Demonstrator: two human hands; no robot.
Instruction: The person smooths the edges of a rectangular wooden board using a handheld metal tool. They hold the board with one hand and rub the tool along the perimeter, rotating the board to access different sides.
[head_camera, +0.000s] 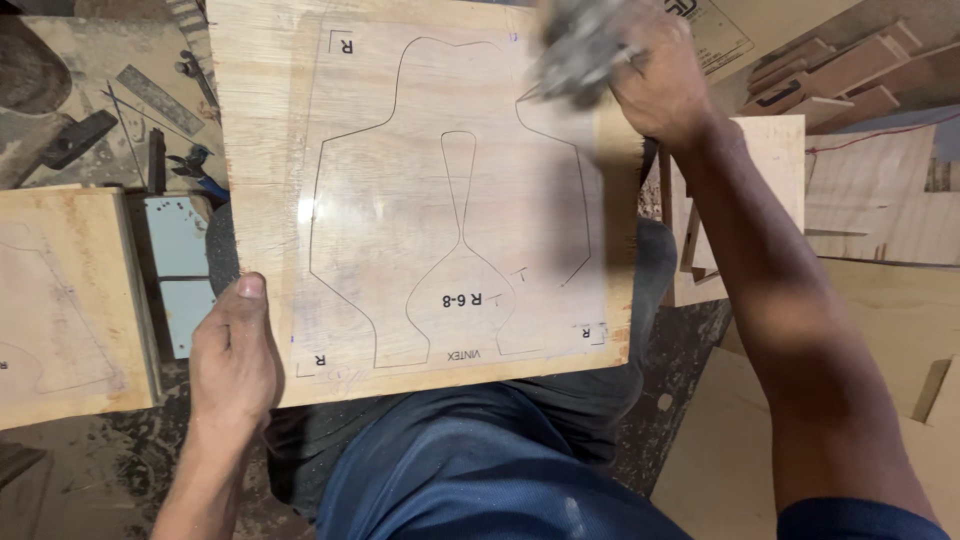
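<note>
Plywood sheet (420, 190) with clear template (440, 200) rests across the person's lap. Left hand (235, 350) grips its near edge; right hand (655, 75) clutches a blurred grey rag (580, 45). Sawdust-strewn floor (90, 470), offcuts (830, 75), tools.

Place type: woodworking workshop.
Landmark: plywood panel (420, 190) bearing drawn template outlines, centre of view.
Left of panel: second outlined plywood piece (60, 300); metal ruler (160, 98), pliers (195, 165) and dark hand tools on a dusty surface.
Right of panel: stacked wood offcuts (820, 80); flat board sheets (880, 200).
Below panel: floor (680, 370) covered in sawdust.
</note>
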